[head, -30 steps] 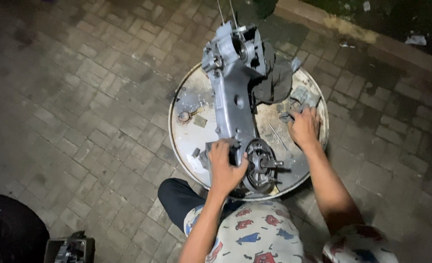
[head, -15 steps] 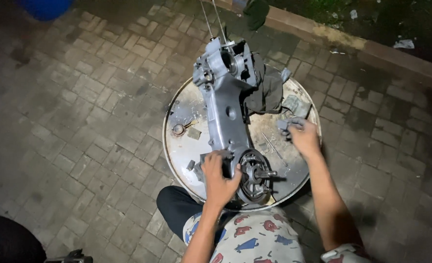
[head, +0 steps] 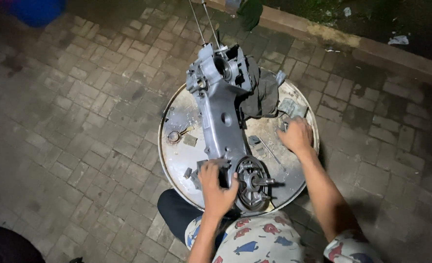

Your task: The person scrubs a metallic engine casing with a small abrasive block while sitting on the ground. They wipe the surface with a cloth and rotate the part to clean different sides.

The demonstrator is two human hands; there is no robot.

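Head view: round metal tray (head: 177,156) holds engine casing (head: 221,117).

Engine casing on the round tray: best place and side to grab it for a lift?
Probably two-handed along the casing. Grip the narrow middle arm from the left, where the tray lies bare; a dark rag crowds its right side. Take the near end beside the round hub, where the left hand already rests. Avoid the hub's protruding shaft. The right hand is on small parts, off the casing.

Dim brick-paved ground (head: 70,112), raised concrete curb (head: 372,46), dark night lighting
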